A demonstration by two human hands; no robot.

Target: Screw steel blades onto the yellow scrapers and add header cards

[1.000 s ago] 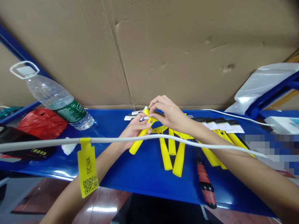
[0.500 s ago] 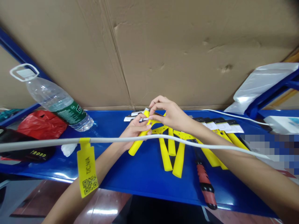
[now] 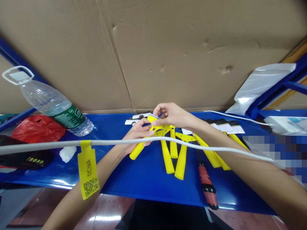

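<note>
My left hand is closed around a yellow-handled tool, whose handle sticks out below the fingers toward the lower left. At the tool's upper end, my right hand pinches with bent fingers near a thin pale edge; exactly what the fingertips grip is hard to make out. Just right of my left hand, several yellow-handled tools lie on the blue table. Flat black-and-white pieces lie behind my hands.
A white cable with a yellow tag crosses the view in front. A water bottle and red bag are at left. Right of centre lies a red-and-black screwdriver, with more yellow handles and black-and-white pieces behind.
The view has shifted slightly. My right fingers have come lower over the tool's top, and a pale, flat edge now shows there. My left hand keeps its hold.
</note>
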